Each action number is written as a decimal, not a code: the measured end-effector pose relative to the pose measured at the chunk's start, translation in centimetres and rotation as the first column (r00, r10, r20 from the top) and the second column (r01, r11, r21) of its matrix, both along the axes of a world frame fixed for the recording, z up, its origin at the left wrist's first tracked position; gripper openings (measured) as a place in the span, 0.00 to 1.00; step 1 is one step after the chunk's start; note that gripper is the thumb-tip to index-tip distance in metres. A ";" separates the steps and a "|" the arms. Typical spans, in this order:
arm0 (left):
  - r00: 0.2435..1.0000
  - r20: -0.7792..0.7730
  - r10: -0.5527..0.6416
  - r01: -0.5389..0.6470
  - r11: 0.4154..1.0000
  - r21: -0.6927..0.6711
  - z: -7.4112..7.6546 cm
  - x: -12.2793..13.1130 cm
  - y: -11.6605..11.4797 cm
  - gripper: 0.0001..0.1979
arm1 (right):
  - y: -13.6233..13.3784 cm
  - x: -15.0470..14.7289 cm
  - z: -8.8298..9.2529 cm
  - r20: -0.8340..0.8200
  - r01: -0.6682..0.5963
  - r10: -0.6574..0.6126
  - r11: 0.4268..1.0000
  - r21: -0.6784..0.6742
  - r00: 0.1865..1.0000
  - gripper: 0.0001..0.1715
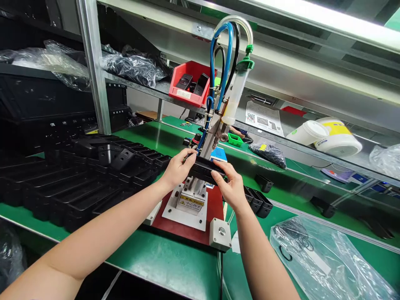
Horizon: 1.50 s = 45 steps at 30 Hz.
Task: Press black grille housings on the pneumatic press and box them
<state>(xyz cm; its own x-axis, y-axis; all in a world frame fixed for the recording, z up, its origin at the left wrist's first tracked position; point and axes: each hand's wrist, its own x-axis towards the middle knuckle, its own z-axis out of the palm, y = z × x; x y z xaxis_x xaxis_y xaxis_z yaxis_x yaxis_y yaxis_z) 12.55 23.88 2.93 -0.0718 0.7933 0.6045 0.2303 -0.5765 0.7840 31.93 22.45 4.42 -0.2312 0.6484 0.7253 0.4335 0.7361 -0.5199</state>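
A black rectangular housing (203, 170) is held level between my two hands, at the foot of a dispensing machine (215, 129). Its left end is in the grip of my left hand (179, 166), thumb and fingers closed. My right hand (230, 183) pinches the other end, thumb in front and fingers behind. Above the housing rises a clear syringe (236, 96) with a green cap and blue and black hoses. Beneath, a metal fixture with a yellow warning label (190, 202) stands on a white plate over a red base (175, 229).
Rows of black housings (78, 187) cover the bench at left; several more (259, 200) stand at right. A grey button box (220, 234) sits at the base's front corner. A plastic bag with black rings (328, 254) lies at right. A red bin (190, 83) rests on the shelf.
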 end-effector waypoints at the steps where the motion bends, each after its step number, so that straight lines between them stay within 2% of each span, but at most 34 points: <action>1: 1.000 0.013 -0.002 0.002 1.000 -0.001 -0.2 0.2 0.1 0.17 | 0.0 -0.1 -0.2 -0.018 -0.001 0.000 1.000 -0.001 1.000 0.19; 4: 0.999 0.041 0.007 -0.007 1.000 0.007 -0.4 0.5 0.2 0.17 | -0.3 -0.6 -0.6 -0.073 0.026 -0.025 1.000 0.017 0.997 0.18; 9: 0.999 0.034 0.003 -0.003 1.000 0.019 -0.3 0.6 0.9 0.18 | -0.2 -1.8 -1.4 -0.176 0.149 -0.123 0.979 0.139 0.977 0.17; 17: 0.995 0.102 -0.005 0.002 0.999 0.033 -0.8 1.2 0.8 0.19 | 0.4 -2.5 -2.7 -0.284 0.199 -0.133 0.956 0.217 0.950 0.20; 23: 0.998 0.066 0.022 -0.024 0.999 0.027 -1.1 1.2 0.4 0.19 | 0.9 -2.6 -3.0 -0.351 0.192 -0.111 0.960 0.206 0.930 0.19; 28: 0.998 0.015 0.067 -0.067 0.998 -0.002 -0.8 1.1 0.2 0.18 | 1.4 -2.3 -3.0 -0.326 0.127 -0.058 0.973 0.193 0.944 0.19; 35: 0.985 -0.041 0.166 -0.166 0.986 -0.005 -0.9 1.1 -0.3 0.18 | 1.6 -2.2 -2.6 -0.330 0.122 -0.061 0.978 0.167 0.942 0.20; 40: 0.985 -0.076 0.154 -0.155 0.988 -0.001 -0.9 0.7 -0.2 0.17 | 1.1 -1.8 -1.7 -0.250 0.075 -0.050 0.993 0.092 0.967 0.20; 45: 0.989 -0.047 0.143 -0.138 0.986 0.095 -0.7 0.7 -0.1 0.16 | 0.8 -2.2 -1.4 -0.180 0.134 -0.123 0.990 0.050 0.976 0.20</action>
